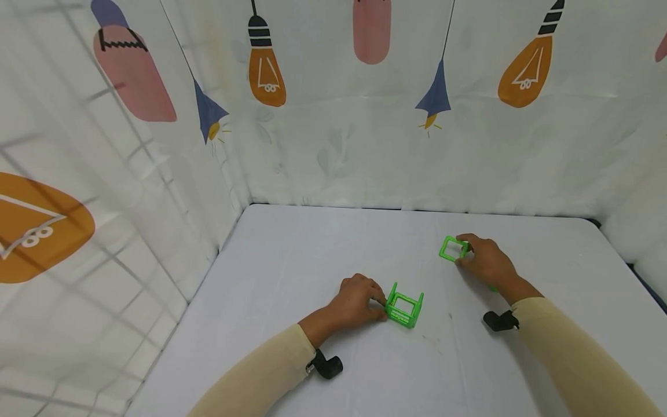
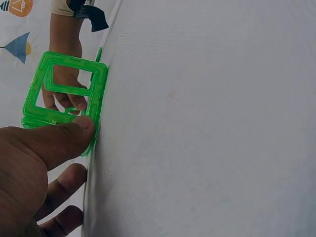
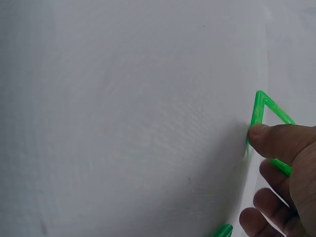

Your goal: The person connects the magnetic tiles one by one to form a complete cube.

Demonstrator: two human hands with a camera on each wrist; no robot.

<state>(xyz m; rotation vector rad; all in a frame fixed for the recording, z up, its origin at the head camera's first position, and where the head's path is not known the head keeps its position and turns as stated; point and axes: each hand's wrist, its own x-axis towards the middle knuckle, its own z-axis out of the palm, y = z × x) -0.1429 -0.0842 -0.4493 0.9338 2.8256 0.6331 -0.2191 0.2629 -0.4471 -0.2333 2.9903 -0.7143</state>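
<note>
— Dressed how, on the left?
— In a long, plain beige fabric sleeve (image 1: 255, 373), cut straight across at its end.
— And on the right?
— In a matching beige fabric sleeve (image 1: 578, 353).
— Worn with what?
— With a small, blunt-ended black wrist camera (image 1: 328, 367) on the left, a matching black wrist camera (image 1: 500, 321) on the right, plus small silvery fittings (image 1: 310, 368).

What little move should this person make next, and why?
Probably bring the right hand toward the left hand, carrying the single green square to the joined green frames. The right hand pinches that square apart from the joined frames, while the left hand holds them at one side, seemingly steadying them for another piece.
</note>
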